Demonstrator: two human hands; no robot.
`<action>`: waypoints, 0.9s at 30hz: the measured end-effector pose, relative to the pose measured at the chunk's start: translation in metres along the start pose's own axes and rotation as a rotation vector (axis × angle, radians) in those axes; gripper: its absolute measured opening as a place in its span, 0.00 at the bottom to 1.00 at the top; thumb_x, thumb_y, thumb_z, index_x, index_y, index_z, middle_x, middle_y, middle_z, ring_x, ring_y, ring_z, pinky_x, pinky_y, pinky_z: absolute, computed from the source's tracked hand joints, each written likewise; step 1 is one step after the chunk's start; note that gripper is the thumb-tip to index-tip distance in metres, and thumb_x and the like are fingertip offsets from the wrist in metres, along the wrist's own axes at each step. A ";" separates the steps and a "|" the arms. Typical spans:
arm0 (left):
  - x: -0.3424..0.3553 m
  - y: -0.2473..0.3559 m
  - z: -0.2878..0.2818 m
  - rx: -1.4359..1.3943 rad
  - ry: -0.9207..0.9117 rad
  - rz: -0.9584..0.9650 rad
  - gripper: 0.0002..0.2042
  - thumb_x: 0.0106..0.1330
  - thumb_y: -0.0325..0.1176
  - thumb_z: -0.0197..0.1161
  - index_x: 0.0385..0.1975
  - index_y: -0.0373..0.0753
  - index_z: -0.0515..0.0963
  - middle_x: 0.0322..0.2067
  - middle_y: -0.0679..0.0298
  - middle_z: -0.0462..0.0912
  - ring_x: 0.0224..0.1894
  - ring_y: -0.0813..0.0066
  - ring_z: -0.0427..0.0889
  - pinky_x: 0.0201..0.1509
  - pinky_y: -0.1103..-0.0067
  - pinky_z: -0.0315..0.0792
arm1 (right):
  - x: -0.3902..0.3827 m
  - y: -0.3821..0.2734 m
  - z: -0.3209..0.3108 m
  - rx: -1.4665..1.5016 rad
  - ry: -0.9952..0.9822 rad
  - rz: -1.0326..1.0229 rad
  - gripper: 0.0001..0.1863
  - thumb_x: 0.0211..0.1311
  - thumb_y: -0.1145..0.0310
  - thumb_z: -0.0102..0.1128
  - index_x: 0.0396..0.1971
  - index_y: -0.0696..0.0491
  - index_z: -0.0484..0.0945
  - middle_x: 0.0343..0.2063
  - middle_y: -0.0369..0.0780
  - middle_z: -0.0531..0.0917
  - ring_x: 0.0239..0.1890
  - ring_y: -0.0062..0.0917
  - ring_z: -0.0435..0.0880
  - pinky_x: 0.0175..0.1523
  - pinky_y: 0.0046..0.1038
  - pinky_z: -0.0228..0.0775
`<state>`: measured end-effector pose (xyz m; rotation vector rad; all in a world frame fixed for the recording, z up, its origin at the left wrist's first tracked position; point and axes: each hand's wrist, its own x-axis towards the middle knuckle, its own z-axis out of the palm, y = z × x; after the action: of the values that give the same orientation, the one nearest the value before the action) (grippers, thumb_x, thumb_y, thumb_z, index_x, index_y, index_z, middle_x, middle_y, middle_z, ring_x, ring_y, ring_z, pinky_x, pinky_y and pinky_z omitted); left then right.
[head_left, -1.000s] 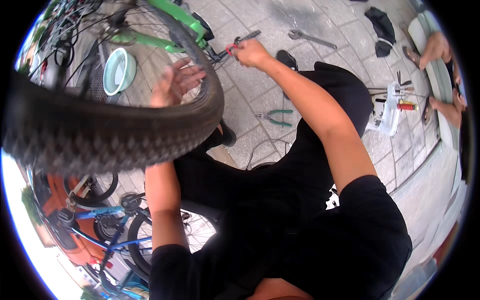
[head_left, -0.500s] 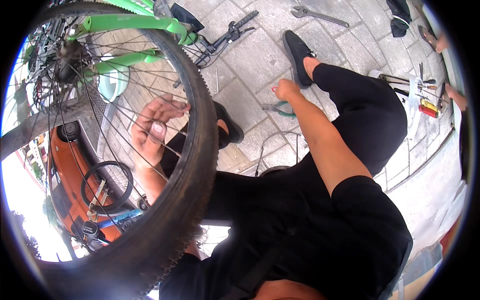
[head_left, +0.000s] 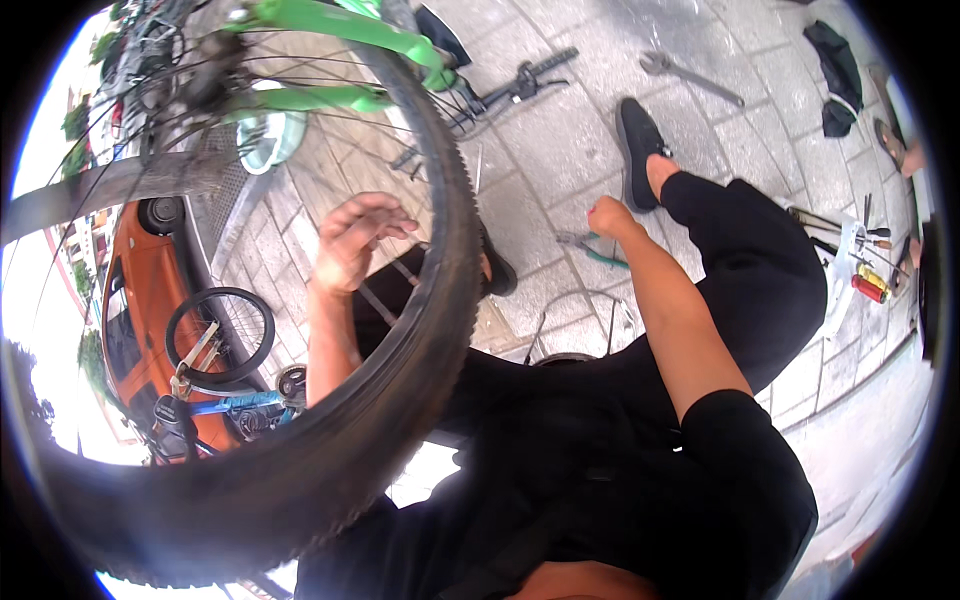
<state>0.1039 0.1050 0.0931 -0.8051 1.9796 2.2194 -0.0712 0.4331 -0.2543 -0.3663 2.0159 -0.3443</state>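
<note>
A bicycle wheel (head_left: 455, 260) with a knobby black tyre fills the left side, held in a green fork (head_left: 340, 28). Through its spokes I see my left hand (head_left: 360, 238), fingers loosely bent and nothing visible in them, close to the inner side of the rim. It seems not to touch the rim. Beyond my right knee, my right hand (head_left: 614, 218) is closed in a fist; a small red bit shows at its edge, too little to name. Pliers (head_left: 597, 250) with green handles lie on the paving just below that fist.
An adjustable wrench (head_left: 690, 78) lies on the paving beyond my black shoe (head_left: 640, 150). A handlebar (head_left: 525, 85) rests near the fork. Screwdrivers (head_left: 870, 285) and a white tray (head_left: 845, 265) sit at the right. Left stand a bucket (head_left: 270, 140), another bicycle (head_left: 220, 340) and an orange car (head_left: 145, 270).
The view has shifted, so most things sit further right and lower. My left hand's thumb and fingers have moved off the spokes by the rim, and the spokes now look blurred. My right fist stays closed.
</note>
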 end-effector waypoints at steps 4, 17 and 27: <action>0.033 -0.048 -0.015 0.356 0.100 -0.143 0.15 0.66 0.33 0.66 0.46 0.29 0.83 0.39 0.57 0.89 0.39 0.69 0.89 0.43 0.75 0.80 | -0.005 -0.023 -0.033 -0.119 0.046 -0.104 0.20 0.62 0.62 0.59 0.45 0.62 0.85 0.50 0.55 0.85 0.55 0.49 0.84 0.60 0.41 0.75; 0.088 -0.182 0.000 0.819 0.361 -0.373 0.17 0.62 0.30 0.63 0.50 0.42 0.86 0.55 0.54 0.86 0.60 0.56 0.84 0.59 0.65 0.79 | -0.253 -0.160 -0.200 0.553 -0.213 -0.540 0.14 0.72 0.61 0.58 0.41 0.58 0.80 0.24 0.31 0.77 0.27 0.19 0.76 0.34 0.22 0.69; 0.178 -0.302 0.009 0.761 0.447 -0.371 0.11 0.68 0.31 0.59 0.46 0.45 0.86 0.50 0.58 0.88 0.54 0.58 0.87 0.56 0.64 0.81 | -0.284 -0.143 -0.212 1.045 -0.005 -0.554 0.15 0.75 0.59 0.59 0.44 0.58 0.76 0.18 0.28 0.61 0.15 0.16 0.60 0.22 0.22 0.56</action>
<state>0.0618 0.1132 -0.2546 -1.4382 2.3279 1.0039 -0.1196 0.4342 0.1250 -0.2332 1.4343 -1.6301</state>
